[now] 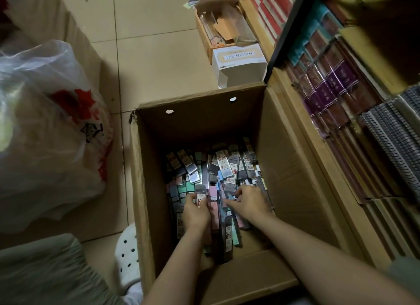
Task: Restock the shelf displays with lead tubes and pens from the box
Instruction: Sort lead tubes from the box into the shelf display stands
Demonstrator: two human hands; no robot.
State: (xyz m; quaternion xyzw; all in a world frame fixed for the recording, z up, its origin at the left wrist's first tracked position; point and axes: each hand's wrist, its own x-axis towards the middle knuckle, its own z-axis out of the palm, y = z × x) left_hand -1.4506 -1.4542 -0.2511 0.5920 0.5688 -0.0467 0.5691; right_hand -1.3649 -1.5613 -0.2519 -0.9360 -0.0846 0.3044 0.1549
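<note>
Both hands are down inside the cardboard box (145,191): our left hand (196,215) has its grip curled round a small bundle of lead tubes (202,196), the labelled tops standing up past the fingers, while our right hand (248,202) pinches the end of a single grey tube (230,184) between thumb and fingertips. The rest of the stock lies loose over the box floor, heaped toward the far wall and the right-hand wall, with what look like pens (256,179) along the right wall — too dim to be sure. The shelf (336,104) we are to fill stands just beside the box on the right, packed with notebooks; the display slots for tubes are not in view. On the floor, a plastic bag (45,127) sits to the left of the box and a white carton (241,66) beyond its far right corner. We judge the step in hand to be gathering a handful. To do it well, we should feed each tube into the left bundle with labels facing one way and ends level, keep like colours together, and lift clear of the tall walls — a loose, mixed fistful is likely to spill.
</note>
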